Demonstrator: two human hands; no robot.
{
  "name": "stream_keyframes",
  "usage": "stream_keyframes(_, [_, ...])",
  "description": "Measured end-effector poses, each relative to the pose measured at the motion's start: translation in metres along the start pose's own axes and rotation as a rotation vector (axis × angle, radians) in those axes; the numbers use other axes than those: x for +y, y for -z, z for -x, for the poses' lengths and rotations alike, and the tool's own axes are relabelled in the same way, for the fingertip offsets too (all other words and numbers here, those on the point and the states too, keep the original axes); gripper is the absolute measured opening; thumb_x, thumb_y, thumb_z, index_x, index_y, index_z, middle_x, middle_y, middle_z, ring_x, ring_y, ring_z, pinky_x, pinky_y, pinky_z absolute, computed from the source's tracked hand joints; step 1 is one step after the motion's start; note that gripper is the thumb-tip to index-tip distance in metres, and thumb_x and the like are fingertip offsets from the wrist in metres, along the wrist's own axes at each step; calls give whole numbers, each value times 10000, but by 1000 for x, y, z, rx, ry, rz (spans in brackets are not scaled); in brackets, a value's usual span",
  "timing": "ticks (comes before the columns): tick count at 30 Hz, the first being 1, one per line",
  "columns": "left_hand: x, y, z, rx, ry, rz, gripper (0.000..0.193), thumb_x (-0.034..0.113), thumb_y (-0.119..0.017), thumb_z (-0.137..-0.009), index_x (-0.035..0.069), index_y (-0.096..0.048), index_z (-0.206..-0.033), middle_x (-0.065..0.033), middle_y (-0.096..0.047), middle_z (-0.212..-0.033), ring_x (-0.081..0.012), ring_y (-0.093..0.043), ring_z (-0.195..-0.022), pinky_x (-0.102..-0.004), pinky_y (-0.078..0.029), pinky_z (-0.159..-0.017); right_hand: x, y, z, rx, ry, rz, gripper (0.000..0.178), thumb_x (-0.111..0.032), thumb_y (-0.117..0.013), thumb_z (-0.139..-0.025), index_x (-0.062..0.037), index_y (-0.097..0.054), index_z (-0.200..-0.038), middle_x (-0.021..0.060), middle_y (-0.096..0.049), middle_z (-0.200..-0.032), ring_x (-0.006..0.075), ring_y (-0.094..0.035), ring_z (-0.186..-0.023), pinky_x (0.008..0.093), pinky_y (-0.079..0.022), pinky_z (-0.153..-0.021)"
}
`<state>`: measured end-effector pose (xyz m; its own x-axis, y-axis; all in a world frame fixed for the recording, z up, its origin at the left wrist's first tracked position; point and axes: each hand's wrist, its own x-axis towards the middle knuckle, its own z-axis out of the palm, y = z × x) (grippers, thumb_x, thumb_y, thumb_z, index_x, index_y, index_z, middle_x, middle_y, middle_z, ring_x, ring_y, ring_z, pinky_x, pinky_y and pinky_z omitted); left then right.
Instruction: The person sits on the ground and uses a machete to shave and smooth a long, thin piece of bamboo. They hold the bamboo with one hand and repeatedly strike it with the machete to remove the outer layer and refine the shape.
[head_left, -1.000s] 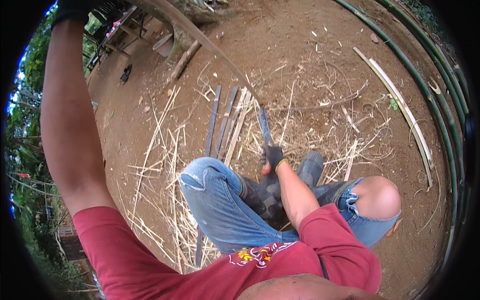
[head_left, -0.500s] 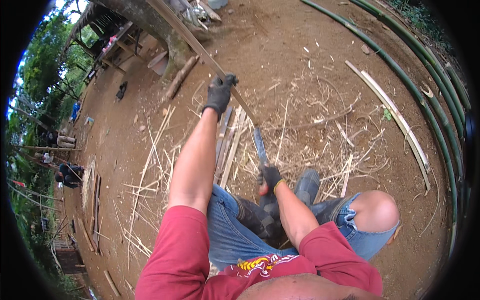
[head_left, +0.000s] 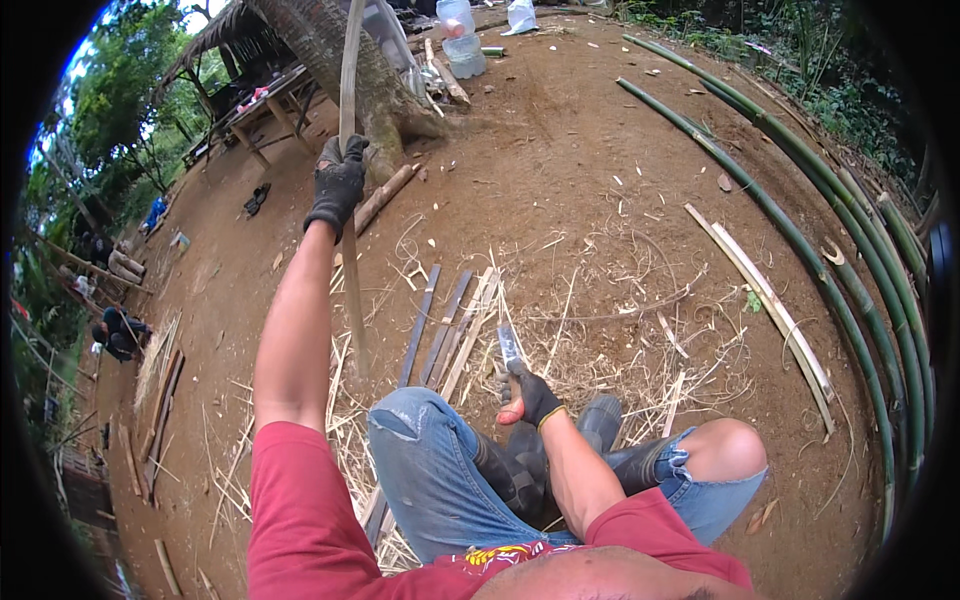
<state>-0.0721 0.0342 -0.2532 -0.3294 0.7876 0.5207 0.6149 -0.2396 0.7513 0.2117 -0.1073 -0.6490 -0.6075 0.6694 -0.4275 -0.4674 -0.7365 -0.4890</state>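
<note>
My left hand (head_left: 338, 187), in a dark glove, is closed round a long bamboo strip (head_left: 349, 85) out at the left. The strip stands nearly upright in the picture, its lower end by my left knee. My gloved right hand (head_left: 535, 394) grips a knife (head_left: 509, 344) near my boots, the blade pointing away from me. Part of the knife's reddish-orange handle shows below the fingers. Strip and blade are apart. Beyond my knees several split bamboo strips (head_left: 452, 325) lie side by side, among thin curled shavings (head_left: 640, 285).
Long green bamboo poles (head_left: 765, 205) curve along the right, with pale split lengths (head_left: 765, 290) beside them. A tree trunk (head_left: 375, 85), a log (head_left: 385, 200) and a clear plastic container (head_left: 461, 45) are at the back. Another person (head_left: 120, 333) crouches far left.
My left hand has swung left with the bamboo strip, taking it off the knife blade. My right hand still holds the knife, slightly lower and further left in the picture. The view has tilted up.
</note>
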Motion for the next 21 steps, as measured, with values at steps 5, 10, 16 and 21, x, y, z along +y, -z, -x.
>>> stream_keyframes(5, [36, 43, 71, -451, 354, 477, 333, 407, -506, -1033, 91, -582, -1110, 82, -401, -663, -12, -333, -484, -198, -291, -402, -22, -20, 24, 126, 337, 79, 208, -258, -576, -944, -55, -548, -978, 49, -561, -741, 198, -571, -664, 360, -516, -645])
stream_keyframes(10, [74, 34, 123, -609, 526, 843, 383, 431, -506, -1026, 68, -558, -1135, 66, -430, -708, -5, -324, -469, -172, -265, -370, -159, -71, 39, 43, 641, -181, 185, -236, -606, -930, -65, -542, -961, 44, -553, -728, 192, -568, -627, 351, -520, -600])
stream_keyframes(16, [95, -12, 175, -785, 660, 1184, 371, 412, -487, -1034, 57, -579, -1092, 50, -370, -664, -29, -301, -464, -183, -252, -352, -304, -191, 146, 83, 948, 179, 289, -262, -645, -922, -63, -506, -1079, 44, -557, -714, 163, -575, -570, 353, -522, -508])
stream_keyframes(21, [95, -43, 207, -864, 711, 1363, 407, 433, -430, -1049, 61, -597, -1059, 58, -354, -623, -28, -304, -437, -191, -270, -348, -332, -215, 202, 164, 1072, 834, 189, -168, -627, -920, -60, -561, -1061, 30, -592, -727, 135, -591, -559, 307, -518, -500])
